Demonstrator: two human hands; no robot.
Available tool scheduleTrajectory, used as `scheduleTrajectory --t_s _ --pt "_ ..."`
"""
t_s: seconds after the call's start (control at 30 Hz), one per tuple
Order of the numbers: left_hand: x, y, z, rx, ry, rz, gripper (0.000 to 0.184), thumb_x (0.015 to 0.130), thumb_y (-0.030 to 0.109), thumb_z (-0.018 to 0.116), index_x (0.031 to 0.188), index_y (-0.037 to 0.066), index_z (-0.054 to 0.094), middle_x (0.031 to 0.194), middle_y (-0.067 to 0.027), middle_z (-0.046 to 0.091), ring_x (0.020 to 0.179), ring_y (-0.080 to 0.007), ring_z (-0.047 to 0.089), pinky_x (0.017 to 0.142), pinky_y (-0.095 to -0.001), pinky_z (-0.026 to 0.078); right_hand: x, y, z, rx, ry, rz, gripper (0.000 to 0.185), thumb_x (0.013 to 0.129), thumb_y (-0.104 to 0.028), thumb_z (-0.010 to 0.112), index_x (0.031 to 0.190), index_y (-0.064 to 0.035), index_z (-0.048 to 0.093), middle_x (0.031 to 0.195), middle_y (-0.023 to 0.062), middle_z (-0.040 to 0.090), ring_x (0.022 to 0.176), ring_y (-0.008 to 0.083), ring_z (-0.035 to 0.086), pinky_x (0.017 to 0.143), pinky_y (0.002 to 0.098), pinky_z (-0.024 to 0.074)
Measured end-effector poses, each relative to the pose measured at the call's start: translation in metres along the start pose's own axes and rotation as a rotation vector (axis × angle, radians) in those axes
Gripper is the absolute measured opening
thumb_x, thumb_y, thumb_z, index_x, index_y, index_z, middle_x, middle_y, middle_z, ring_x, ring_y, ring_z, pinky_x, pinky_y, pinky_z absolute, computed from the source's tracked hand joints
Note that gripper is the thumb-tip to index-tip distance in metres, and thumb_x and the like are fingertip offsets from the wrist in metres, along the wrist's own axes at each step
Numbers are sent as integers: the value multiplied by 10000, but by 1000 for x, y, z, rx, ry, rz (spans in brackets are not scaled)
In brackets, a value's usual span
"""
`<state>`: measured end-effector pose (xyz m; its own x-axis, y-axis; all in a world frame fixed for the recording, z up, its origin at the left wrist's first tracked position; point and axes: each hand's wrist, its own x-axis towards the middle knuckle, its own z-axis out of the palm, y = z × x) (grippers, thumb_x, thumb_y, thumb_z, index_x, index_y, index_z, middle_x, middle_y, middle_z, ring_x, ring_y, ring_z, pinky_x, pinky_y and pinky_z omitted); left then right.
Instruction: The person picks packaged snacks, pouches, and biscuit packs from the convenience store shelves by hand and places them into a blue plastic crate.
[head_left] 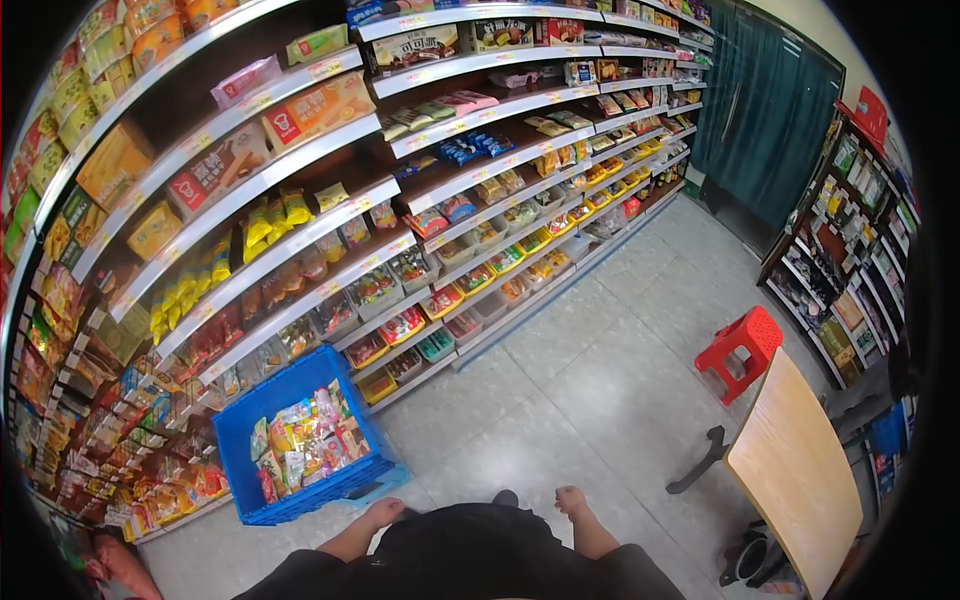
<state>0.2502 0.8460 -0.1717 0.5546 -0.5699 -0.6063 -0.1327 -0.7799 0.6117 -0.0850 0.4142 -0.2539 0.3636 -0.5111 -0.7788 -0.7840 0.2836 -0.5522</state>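
Note:
My left hand [384,513] hangs low beside my body with its fingers curled in and nothing visible in it. It is close to the near right corner of a blue plastic crate [372,474], apart from it as far as I can tell. Inside the crate lies a heap of colourful snack packets [300,440]. My right hand [571,500] is on the other side of my body, above the grey floor. Its fingers are loosely closed and no thing shows in them.
Shelves [480,150] of boxed and bagged snacks run along the left and back. Small bins [445,300] fill the lower rows. To the right stand a red stool [740,350], a wooden table [800,470] and another rack [850,250]. Dark green doors [760,120] are at the back.

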Motion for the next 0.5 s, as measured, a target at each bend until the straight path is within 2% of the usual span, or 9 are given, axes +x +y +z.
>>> scheduleTrajectory --t_s 0.1,0.17,0.2,0.3,0.37,0.4,0.5 --pt "7 -22 -2 118 -66 -57 441 920 441 535 1094 79 719 1137 -188 688 1094 -346 641 953 -409 490 -4 8 -9 108 14 16 290 876 -252 581 1009 -2 640 873 101 660 717 232 656 536 363 476" --pt "7 -32 0 117 -68 -144 462 916 452 514 1091 78 721 1144 -193 685 1106 -351 633 959 -417 484 -4 31 -3 77 62 45 310 863 -290 583 888 5 677 739 139 684 587 245 632 497 381 493" --pt "3 -29 -3 103 -76 -183 463 908 445 508 1082 75 723 1140 -193 687 1107 -348 634 954 -414 485 -6 40 -2 69 60 47 310 863 -290 583 888 5 677 739 139 684 587 245 632 497 381 493" --pt "-2 -33 0 -6 -27 -201 461 904 438 503 1082 74 722 1128 -193 690 1104 -344 637 946 -412 487 -10 58 0 -49 21 152 318 876 -297 574 875 4 680 734 145 682 561 254 620 496 384 495" --pt "-8 -32 0 -14 18 -180 454 908 435 505 1080 76 724 1111 -184 697 1083 -332 647 929 -401 494 -4 65 5 -127 -136 290 255 903 -244 581 990 -10 634 814 100 638 627 230 611 526 372 454" --pt "-13 -22 -3 -24 1 -177 447 911 430 505 1078 78 725 1096 -179 701 1058 -330 655 915 -399 500 22 88 10 -129 -216 269 238 904 -236 585 959 -12 642 779 100 630 588 218 585 517 379 450" --pt "-22 -18 -5 -17 15 -123 432 917 419 504 1060 79 729 1057 -173 709 1009 -327 666 884 -397 508 5 54 22 -128 -179 209 238 902 -234 587 946 -8 648 758 94 625 584 213 581 522 382 467"
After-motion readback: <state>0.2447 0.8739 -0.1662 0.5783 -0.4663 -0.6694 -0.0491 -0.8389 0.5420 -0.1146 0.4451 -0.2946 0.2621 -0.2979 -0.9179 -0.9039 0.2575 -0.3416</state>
